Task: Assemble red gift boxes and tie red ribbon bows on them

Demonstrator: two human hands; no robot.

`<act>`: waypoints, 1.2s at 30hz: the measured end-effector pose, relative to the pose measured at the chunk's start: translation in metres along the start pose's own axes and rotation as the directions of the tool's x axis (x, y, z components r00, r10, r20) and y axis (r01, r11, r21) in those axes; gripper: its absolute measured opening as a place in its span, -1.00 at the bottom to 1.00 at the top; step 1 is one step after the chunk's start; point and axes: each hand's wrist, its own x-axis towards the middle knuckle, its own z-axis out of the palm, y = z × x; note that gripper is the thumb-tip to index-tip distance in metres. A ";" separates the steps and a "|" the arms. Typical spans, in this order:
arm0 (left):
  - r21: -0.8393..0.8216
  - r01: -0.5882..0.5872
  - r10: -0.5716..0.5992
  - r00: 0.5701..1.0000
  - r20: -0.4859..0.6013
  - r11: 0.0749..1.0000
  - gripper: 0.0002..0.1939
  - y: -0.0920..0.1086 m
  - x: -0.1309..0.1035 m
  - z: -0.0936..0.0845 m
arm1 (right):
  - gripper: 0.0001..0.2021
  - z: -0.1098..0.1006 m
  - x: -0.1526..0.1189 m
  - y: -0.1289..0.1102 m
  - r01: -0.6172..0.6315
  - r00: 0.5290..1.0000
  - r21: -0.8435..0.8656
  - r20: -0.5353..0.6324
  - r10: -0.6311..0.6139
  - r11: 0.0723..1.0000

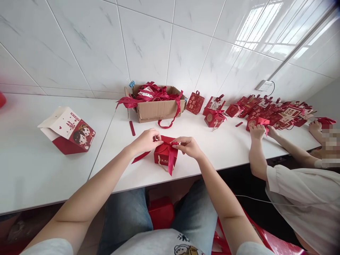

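Observation:
A small red gift box (161, 158) with gold print stands near the table's front edge, straight ahead of me. Red ribbon (173, 160) crosses its top, with one end hanging down the front and another trailing to the left. My left hand (147, 140) pinches the ribbon at the box's upper left. At the upper right, my right hand (189, 146) grips a ribbon loop between thumb and fingers. Both hands are closed, close together over the lid.
Behind the box sits a cardboard box (156, 110) heaped with red ribbons. A white-and-red box (71, 131) stands at left. Finished-looking red boxes (214, 119) and many more (276, 111) line the wall at right, where a co-worker's hands (257, 132) handle another box.

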 end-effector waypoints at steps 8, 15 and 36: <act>-0.046 0.040 -0.043 0.997 -0.057 0.998 -0.89 0.006 0.006 0.008 | -0.86 -0.006 -0.003 -0.002 0.087 0.985 -0.125 0.157 -0.067 0.988; -0.037 0.073 -0.075 0.994 -0.073 0.997 -0.80 0.004 0.005 0.005 | -0.84 0.000 0.001 -0.017 -0.162 0.973 0.030 0.170 0.155 0.986; 0.037 -0.161 0.149 0.964 0.220 0.986 -0.89 0.045 0.056 -0.019 | -0.75 0.019 0.008 -0.033 -0.276 0.961 -0.050 -0.029 0.275 0.960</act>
